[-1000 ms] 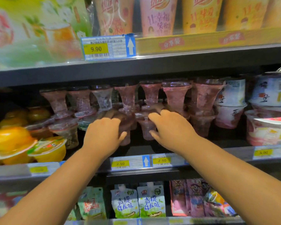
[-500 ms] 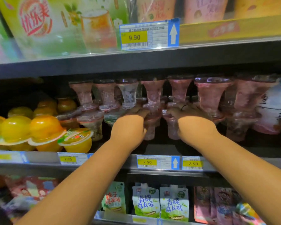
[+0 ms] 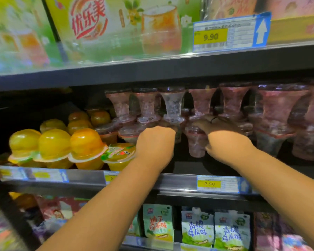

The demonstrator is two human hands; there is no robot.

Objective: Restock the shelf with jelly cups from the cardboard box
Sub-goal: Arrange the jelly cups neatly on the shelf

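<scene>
Shelf (image 3: 170,183): upright jelly cup (image 3: 196,142), wide end up.

On the middle shelf (image 3: 170,182), stacked jelly cups (image 3: 201,105) stand right of the dome-shaped fruit jellies (image 3: 54,142). Both hands reach in between them; drink pouches (image 3: 198,229) hang on the shelf below.

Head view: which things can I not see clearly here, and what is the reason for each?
- Left hand: fingers hidden behind its own back, so its grip cannot be judged.
- Right hand: fingertips reach among the pink jelly cups; what they hold is unclear.
- Cardboard box: outside the head view.
- Left price tag: partly covered by the left forearm.
- 9.90 tag: small print blurred.
</scene>
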